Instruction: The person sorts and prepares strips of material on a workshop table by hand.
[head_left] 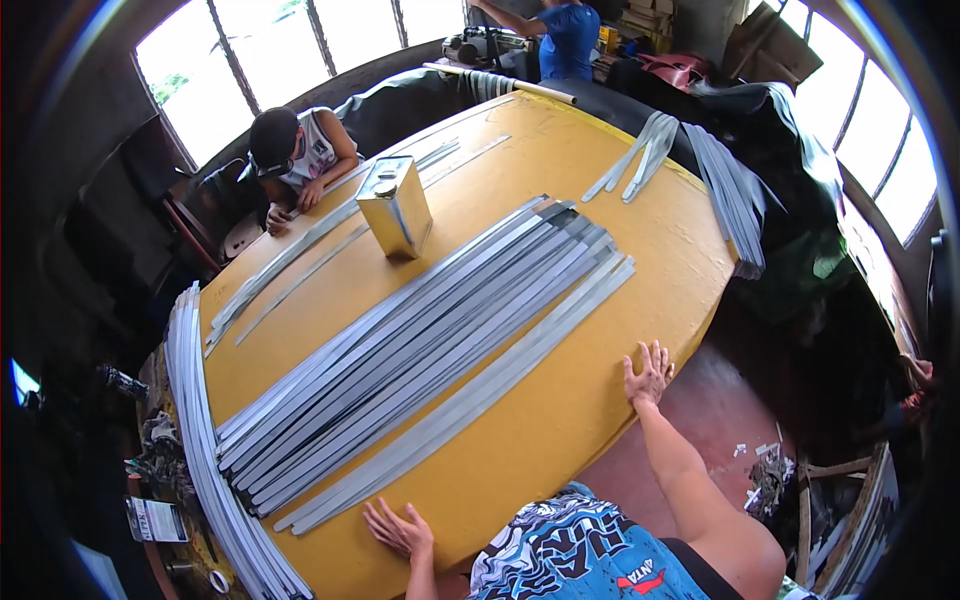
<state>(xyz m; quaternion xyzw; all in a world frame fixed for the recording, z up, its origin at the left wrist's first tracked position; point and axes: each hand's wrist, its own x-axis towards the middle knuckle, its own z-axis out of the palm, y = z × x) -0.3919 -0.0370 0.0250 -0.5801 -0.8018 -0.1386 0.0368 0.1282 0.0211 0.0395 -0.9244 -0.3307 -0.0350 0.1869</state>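
My left hand [401, 530] lies flat near the front edge of the yellow table [480, 470], fingers spread, close to the lower end of some pale grey strips [450, 400]. At the table's right edge my right hand [649, 374] rests palm down with its fingers apart. Neither hand holds anything. Beyond the pale strips lies a wide bundle of long grey strips [420, 350], side by side and slanting across the table. A yellow metal can [394, 210] stands upright behind the bundle.
More strips hang over the left edge [205, 430] and the far right corner [722, 190]. A person [300, 150] leans on the table's far left side. Another person in a blue shirt [568, 42] is at the back. Scraps [768, 478] lie on the floor at right.
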